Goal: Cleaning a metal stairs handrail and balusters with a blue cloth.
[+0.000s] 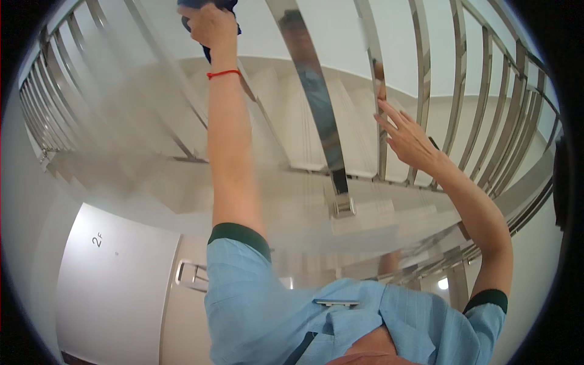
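Observation:
My left hand [212, 25], with a red cord around its wrist, grips a dark blue cloth [207, 4] at the top edge of the view. Part of the cloth is cut off there, and whatever it presses on is hidden. To the right, my right hand [410, 141] is spread, its fingertips at a polished metal baluster [376, 86] of a stair railing; whether they touch it I cannot tell. Nothing shows in that hand. Between my hands stands a wider, mirror-like metal post [315, 91], slanting down to a square foot.
Pale stair steps [296, 132] curve behind the balusters. More railing bars [54, 96] run along the left, partly blurred. At lower left is a white door or panel [118, 273] marked with a floor number. Another metal handrail [438, 246] passes close to my right arm.

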Demonstrator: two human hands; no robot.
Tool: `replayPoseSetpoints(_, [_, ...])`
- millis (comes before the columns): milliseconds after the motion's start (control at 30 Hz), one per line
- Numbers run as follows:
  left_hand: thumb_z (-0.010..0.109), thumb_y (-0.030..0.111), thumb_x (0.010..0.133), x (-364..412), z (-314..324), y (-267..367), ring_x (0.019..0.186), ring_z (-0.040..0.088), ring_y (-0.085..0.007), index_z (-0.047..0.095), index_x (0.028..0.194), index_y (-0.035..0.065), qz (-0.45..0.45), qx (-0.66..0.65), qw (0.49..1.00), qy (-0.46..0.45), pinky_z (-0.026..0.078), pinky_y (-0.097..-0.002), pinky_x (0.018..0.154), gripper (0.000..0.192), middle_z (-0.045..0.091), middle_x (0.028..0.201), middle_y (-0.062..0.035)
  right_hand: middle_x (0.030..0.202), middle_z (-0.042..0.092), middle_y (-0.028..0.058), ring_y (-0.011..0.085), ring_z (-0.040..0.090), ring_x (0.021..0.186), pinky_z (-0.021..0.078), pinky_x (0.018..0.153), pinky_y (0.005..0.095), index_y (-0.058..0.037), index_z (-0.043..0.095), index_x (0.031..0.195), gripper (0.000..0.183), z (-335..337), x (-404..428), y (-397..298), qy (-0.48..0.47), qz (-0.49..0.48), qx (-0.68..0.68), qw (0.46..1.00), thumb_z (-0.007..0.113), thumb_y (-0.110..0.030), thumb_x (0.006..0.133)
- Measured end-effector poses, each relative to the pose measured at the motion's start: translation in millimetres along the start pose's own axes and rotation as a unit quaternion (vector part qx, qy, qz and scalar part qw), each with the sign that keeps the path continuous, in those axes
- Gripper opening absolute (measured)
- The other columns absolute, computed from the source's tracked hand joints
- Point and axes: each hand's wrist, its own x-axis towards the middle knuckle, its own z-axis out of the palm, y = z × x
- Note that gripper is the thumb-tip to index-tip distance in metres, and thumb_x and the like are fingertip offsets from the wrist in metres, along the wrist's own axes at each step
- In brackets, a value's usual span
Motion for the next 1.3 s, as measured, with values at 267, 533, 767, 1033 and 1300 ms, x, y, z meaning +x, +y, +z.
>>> replayPoseSetpoints(267, [0.067,0.011,0.077,-207.5,-13.2,-16.3,0.117,0.049,-0.0456,0.057,0.119,0.0081,-0.018,-0.048,0.999,-0.018,0.051,-0.0509,0.085,0.043,0.036,0.137,-0.0256,0.157,0.021,0.0091,0.0233,0.018,0.146,0.0222,0.116,0.0491,-0.0042,0.042,0.140,0.061,0.8,64.7,-59.4,0.031,-0.118,-0.070,0.990,0.059,-0.001,0.082])
replayPoseSetpoints(533, [0.063,0.000,0.075,-348.9,-53.9,-53.0,0.118,0.048,-0.0446,0.057,0.121,0.0045,-0.095,-0.153,0.965,-0.193,0.044,-0.0473,0.096,0.046,0.042,0.134,-0.0260,0.157,0.020,0.0137,0.0276,0.016,0.146,0.0245,0.115,0.0521,-0.0044,0.040,0.142,0.065,34.4,76.4,-86.6,0.057,-0.067,-0.009,0.996,0.056,0.004,0.079])
replayPoseSetpoints(767, [0.054,0.000,0.086,-259.6,-41.7,-71.4,0.106,0.056,-0.0237,0.053,0.117,0.0003,-0.096,-0.317,0.940,0.082,0.044,-0.0379,0.094,0.032,0.060,0.109,-0.0102,0.157,0.014,0.0180,0.0304,0.013,0.147,0.0232,0.116,0.0533,-0.0036,0.033,0.144,0.071,36.1,62.3,-66.1,0.001,-0.071,-0.035,0.997,0.060,0.005,0.079])
replayPoseSetpoints(1033, [0.065,0.043,0.082,89.9,-40.6,-142.8,0.103,0.059,-0.0435,0.071,0.094,0.0003,0.007,0.050,0.996,0.073,0.048,-0.0497,0.087,0.045,0.058,0.122,-0.0269,0.158,0.003,0.0187,0.0315,0.004,0.148,0.0205,0.118,0.0526,-0.0031,0.017,0.149,0.081,41.7,76.4,-85.2,-0.020,-0.074,-0.047,0.996,0.059,0.002,0.081])
replayPoseSetpoints(1300, [0.063,0.014,0.085,43.2,-3.2,-108.1,0.086,0.066,-0.0367,0.067,0.101,0.0012,-0.006,0.093,0.995,0.041,0.056,-0.0438,0.072,0.021,0.050,0.135,-0.0256,0.156,0.015,0.0192,0.0322,0.011,0.147,0.0239,0.117,0.0498,0.0012,0.029,0.146,0.061,50.7,73.4,-78.9,0.004,-0.031,-0.016,0.999,0.051,0.001,0.088])
